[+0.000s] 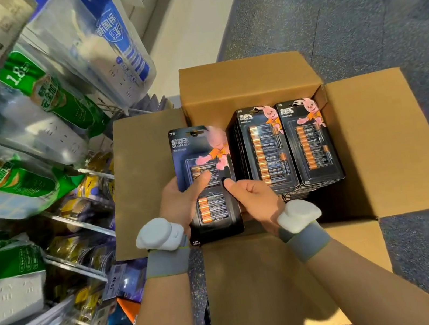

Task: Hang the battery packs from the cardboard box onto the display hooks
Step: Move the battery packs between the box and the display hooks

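Holding one pack (206, 180) above the left half of the open box (236, 82), the person has both hands on it. The left hand (182, 199) grips the pack's left edge, thumb across the front and fingers tucked behind. The right hand (256, 198) pinches the right edge, thumb pressed on the front and the other fingers curled beneath. The pack faces up, its hang-hole end pointing away from the person. Inside the box, against its right wall, two stacks (265, 148) of similar packs lie flat, side by side and touching. The box sits on the speckled floor (352, 11) with its flaps folded outward. Left of the box, hooks (81, 223) jut from the shelving, carrying bagged goods and price tags.
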A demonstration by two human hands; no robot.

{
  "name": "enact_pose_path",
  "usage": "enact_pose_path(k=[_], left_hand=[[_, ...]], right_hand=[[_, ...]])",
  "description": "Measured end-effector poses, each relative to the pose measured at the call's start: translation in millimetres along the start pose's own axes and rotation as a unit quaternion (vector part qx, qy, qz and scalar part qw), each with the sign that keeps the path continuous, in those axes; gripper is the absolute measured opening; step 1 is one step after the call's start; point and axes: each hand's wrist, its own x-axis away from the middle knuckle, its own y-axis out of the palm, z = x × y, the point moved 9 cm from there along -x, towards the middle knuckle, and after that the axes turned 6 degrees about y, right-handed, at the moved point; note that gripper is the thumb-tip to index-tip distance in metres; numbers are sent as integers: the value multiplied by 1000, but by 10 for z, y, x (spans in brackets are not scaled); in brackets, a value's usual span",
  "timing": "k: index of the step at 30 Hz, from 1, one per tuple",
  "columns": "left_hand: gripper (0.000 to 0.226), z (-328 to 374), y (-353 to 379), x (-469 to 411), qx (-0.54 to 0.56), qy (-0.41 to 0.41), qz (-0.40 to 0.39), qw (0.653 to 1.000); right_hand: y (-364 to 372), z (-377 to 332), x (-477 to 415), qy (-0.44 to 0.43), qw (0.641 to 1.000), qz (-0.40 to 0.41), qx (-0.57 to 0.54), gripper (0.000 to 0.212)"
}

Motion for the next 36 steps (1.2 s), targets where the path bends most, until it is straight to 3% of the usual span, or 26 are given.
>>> enact_pose_path(k=[4, 9, 16, 24, 32, 36], left_hand=[[7, 53, -197, -59, -10, 28, 44, 999], [9, 114, -340, -150, -23, 47, 67, 996], [13, 78, -360, -217, -42, 45, 66, 996], [26, -21, -425, -219, -29, 23, 82, 996], [16, -95, -454, -224, -25, 11, 82, 996], [19, -108, -459, -220, -21, 13, 81, 996]], right_hand=[[-14, 107, -92, 97, 993, 16, -62, 32], [-89, 235, -358, 124, 989, 75, 4, 8], [48, 369, -754, 189, 973, 69, 111, 55], [-25, 356, -847, 206, 949, 114, 211, 42], [-37, 325, -841, 190, 949, 176, 181, 42], [14, 245, -904, 213, 940, 129, 231, 53]])
